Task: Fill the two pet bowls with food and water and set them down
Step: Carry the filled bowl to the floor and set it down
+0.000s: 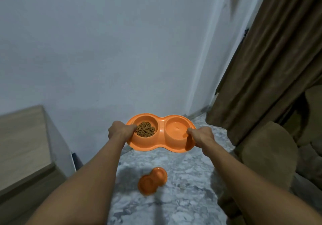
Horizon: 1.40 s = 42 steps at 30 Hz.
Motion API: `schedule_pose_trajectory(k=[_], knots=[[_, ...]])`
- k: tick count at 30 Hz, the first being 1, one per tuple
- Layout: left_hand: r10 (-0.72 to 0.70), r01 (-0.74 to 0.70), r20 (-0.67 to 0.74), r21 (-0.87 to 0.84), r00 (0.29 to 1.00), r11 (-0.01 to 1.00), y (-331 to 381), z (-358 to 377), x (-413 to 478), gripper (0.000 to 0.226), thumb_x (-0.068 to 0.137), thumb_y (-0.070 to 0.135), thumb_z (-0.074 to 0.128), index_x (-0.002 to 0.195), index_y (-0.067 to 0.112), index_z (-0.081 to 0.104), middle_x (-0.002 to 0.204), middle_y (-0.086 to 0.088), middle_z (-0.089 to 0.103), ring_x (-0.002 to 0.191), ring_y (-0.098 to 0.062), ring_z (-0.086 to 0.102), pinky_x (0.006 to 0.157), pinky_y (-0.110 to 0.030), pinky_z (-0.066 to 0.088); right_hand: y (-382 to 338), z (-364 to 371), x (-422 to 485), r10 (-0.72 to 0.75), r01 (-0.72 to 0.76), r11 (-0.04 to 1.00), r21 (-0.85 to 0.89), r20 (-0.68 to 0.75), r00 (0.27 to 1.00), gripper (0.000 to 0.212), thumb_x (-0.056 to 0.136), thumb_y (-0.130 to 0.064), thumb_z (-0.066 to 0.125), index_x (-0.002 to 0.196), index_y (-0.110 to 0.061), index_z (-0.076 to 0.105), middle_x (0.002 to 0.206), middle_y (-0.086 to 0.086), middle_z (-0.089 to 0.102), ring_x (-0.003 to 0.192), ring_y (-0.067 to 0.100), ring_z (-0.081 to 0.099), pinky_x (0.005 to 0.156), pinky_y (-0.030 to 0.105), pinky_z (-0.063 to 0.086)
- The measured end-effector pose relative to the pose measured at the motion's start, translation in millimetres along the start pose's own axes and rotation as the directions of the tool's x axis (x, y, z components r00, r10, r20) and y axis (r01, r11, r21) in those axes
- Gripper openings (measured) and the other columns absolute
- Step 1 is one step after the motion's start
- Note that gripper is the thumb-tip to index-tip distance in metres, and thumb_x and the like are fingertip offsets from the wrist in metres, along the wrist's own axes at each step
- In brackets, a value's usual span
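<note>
Head view: your left hand [120,130] grips left rim of orange plastic double pet bowl [161,145], fingers curled over edge beside brown kibble [145,129]. Right well [176,128] looks water-filled; hard to confirm. Right hand [203,136] pinches right rim. Bowl held above grey marbled floor [183,198]. Risk: tilt while lowering slops water, scatters kibble. Arms extended, near level.

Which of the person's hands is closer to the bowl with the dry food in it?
Left. The left hand holds the rim right beside the kibble bowl; the right hand holds the far end, past the water bowl.
</note>
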State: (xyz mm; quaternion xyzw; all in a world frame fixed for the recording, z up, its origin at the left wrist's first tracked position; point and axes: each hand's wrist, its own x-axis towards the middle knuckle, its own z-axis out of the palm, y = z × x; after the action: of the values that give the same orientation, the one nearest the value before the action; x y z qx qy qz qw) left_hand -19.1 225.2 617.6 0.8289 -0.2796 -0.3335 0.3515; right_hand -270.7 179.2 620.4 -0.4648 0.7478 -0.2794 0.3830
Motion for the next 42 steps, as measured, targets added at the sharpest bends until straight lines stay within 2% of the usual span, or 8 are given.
schedule_pose_trajectory(k=[6, 13, 16, 20, 27, 31, 34, 42], knots=[[-0.112, 0.106, -0.088, -0.070, 0.990, 0.992, 21.8, 38.4, 70.4, 0.042, 0.071, 0.035, 0.078, 0.089, -0.002, 0.069, 0.090, -0.019, 0.071, 0.084, -0.035, 0.068, 0.064, -0.036, 0.050, -29.1, 38.4, 107.6, -0.050, 0.055, 0.997, -0.051, 0.099, 0.994, 0.030, 0.073, -0.031, 0.070, 0.085, -0.003, 0.066, 0.084, 0.015, 0.069, 0.079, 0.031, 0.066, 0.074, 0.043, 0.056], [-0.295, 0.262, -0.229, -0.164, 0.928, 0.951, 12.3, 90.4, 128.1, 0.034, 0.068, 0.037, 0.078, 0.076, 0.005, 0.074, 0.077, -0.014, 0.072, 0.079, -0.031, 0.069, 0.070, -0.039, 0.057, -47.7, 104.0, 228.8, -0.107, 0.154, 0.980, -0.125, 0.321, 0.941, 0.017, 0.070, -0.029, 0.072, 0.077, -0.015, 0.065, 0.083, 0.010, 0.070, 0.084, 0.030, 0.067, 0.082, 0.045, 0.057], [-0.316, 0.258, -0.283, -0.224, 0.906, 0.940, 3.5, 106.7, 137.9, 0.029, 0.061, 0.034, 0.073, 0.067, 0.006, 0.073, 0.070, -0.016, 0.071, 0.073, -0.031, 0.069, 0.069, -0.040, 0.057, -49.7, 127.4, 253.0, -0.132, 0.193, 0.973, -0.129, 0.378, 0.916, 0.025, 0.074, -0.028, 0.071, 0.092, -0.012, 0.066, 0.092, 0.009, 0.070, 0.087, 0.028, 0.065, 0.079, 0.038, 0.054], [-0.392, 0.303, -0.329, -0.289, 0.859, 0.908, -7.8, 139.0, 165.7, 0.029, 0.074, 0.028, 0.074, 0.081, 0.000, 0.072, 0.075, -0.016, 0.070, 0.066, -0.025, 0.063, 0.060, -0.034, 0.051, -44.2, 168.8, 301.9, -0.136, 0.222, 0.965, -0.138, 0.460, 0.877, 0.045, 0.076, -0.031, 0.071, 0.115, -0.011, 0.062, 0.104, 0.010, 0.068, 0.094, 0.027, 0.063, 0.081, 0.038, 0.052], [-0.461, 0.381, -0.362, -0.273, 0.810, 0.883, -84.7, 200.8, 239.9, 0.030, 0.080, 0.033, 0.072, 0.062, 0.013, 0.059, 0.063, -0.004, 0.061, 0.070, -0.024, 0.062, 0.068, -0.034, 0.051, 18.8, 254.6, 362.4, -0.115, 0.210, 0.968, -0.138, 0.499, 0.859, 0.026, 0.077, -0.026, 0.070, 0.097, -0.012, 0.062, 0.084, 0.005, 0.065, 0.072, 0.017, 0.059, 0.067, 0.033, 0.048], [-0.459, 0.392, -0.374, -0.242, 0.806, 0.887, -146.4, 237.1, 285.5, 0.033, 0.081, 0.037, 0.071, 0.072, 0.006, 0.068, 0.071, -0.011, 0.067, 0.072, -0.025, 0.063, 0.069, -0.036, 0.053, 72.2, 314.0, 392.9, -0.110, 0.205, 0.969, -0.138, 0.504, 0.857, 0.026, 0.077, -0.027, 0.070, 0.098, -0.013, 0.061, 0.080, 0.001, 0.063, 0.075, 0.019, 0.060, 0.067, 0.033, 0.048], [-0.449, 0.388, -0.342, -0.235, 0.826, 0.891, -196.8, 264.2, 316.2, 0.034, 0.081, 0.038, 0.073, 0.064, 0.011, 0.062, 0.074, -0.013, 0.068, 0.071, -0.025, 0.063, 0.073, -0.039, 0.055, 113.4, 354.0, 414.2, -0.103, 0.203, 0.968, -0.147, 0.504, 0.857, 0.024, 0.078, -0.026, 0.069, 0.097, -0.016, 0.058, 0.080, 0.000, 0.061, 0.080, 0.023, 0.061, 0.068, 0.035, 0.049], [-0.475, 0.421, -0.339, -0.222, 0.812, 0.879, -344.3, 365.1, 397.9, 0.042, 0.081, 0.038, 0.072, 0.078, -0.004, 0.072, 0.074, -0.018, 0.070, 0.062, -0.021, 0.058, 0.059, -0.029, 0.045, 259.3, 471.4, 480.8, -0.108, 0.230, 0.956, -0.183, 0.509, 0.854, 0.022, 0.077, -0.027, 0.069, 0.092, -0.014, 0.060, 0.081, 0.004, 0.064, 0.078, 0.023, 0.062, 0.073, 0.039, 0.053]])
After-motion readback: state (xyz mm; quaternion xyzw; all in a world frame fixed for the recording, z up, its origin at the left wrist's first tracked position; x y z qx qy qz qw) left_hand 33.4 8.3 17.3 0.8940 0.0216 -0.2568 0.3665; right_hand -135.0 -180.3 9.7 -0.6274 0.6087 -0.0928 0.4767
